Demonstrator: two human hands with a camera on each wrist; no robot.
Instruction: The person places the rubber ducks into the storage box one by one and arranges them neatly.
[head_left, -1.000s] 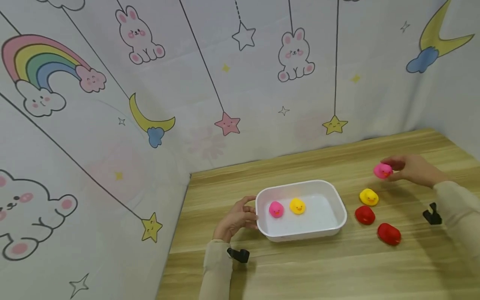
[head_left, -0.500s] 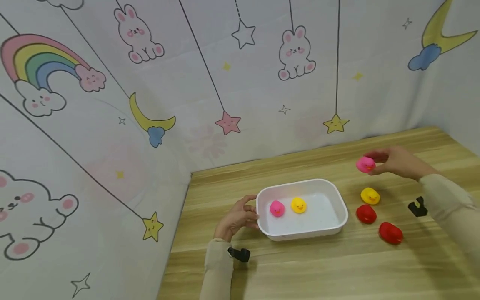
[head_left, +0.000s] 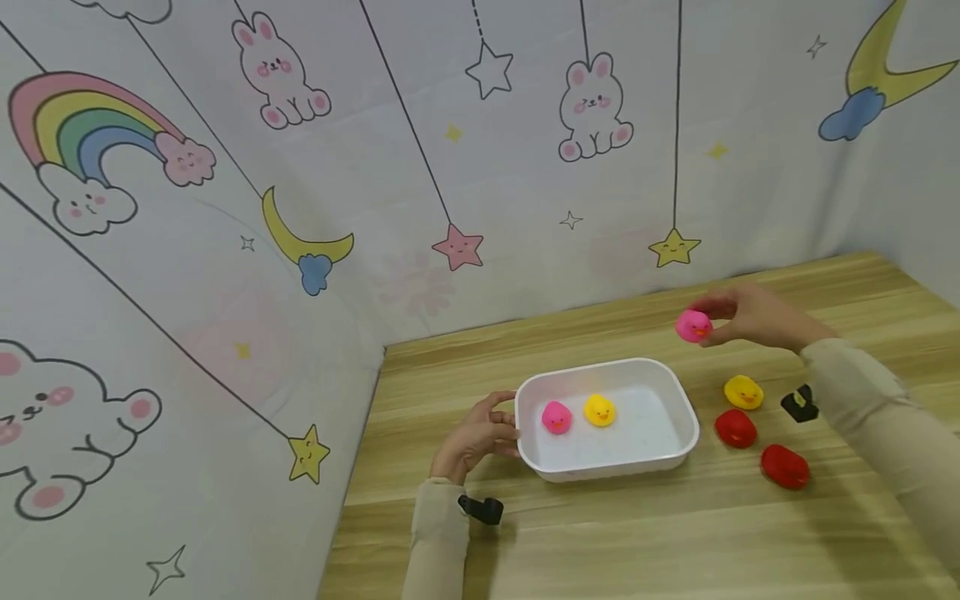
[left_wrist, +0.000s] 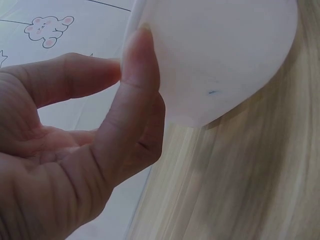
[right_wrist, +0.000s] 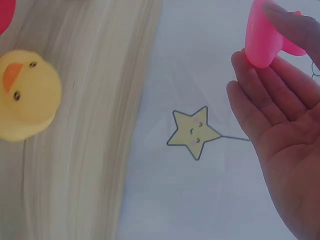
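Observation:
A pink rubber duck (head_left: 693, 326) is held between the thumb and fingers of my right hand (head_left: 761, 315), raised over the table at the back right of the white plastic bin (head_left: 607, 471). In the right wrist view the same pink duck (right_wrist: 264, 37) sits at the fingertips. My left hand (head_left: 476, 435) touches the bin's left end with its fingers; the left wrist view shows the thumb (left_wrist: 141, 55) against the outer wall. Inside the bin are another pink duck (head_left: 557, 417) and a yellow duck (head_left: 600, 410).
Right of the bin, a yellow duck (head_left: 743, 392) and two red items, a nearer one (head_left: 784, 467) and a farther one (head_left: 736, 428), lie on the wooden table (head_left: 600, 542). A printed cloth (head_left: 517, 183) hangs behind and at the left.
My right hand has moved left, and slightly toward the back, with the pink duck in its grip. The left hand and the bin look unmoved.

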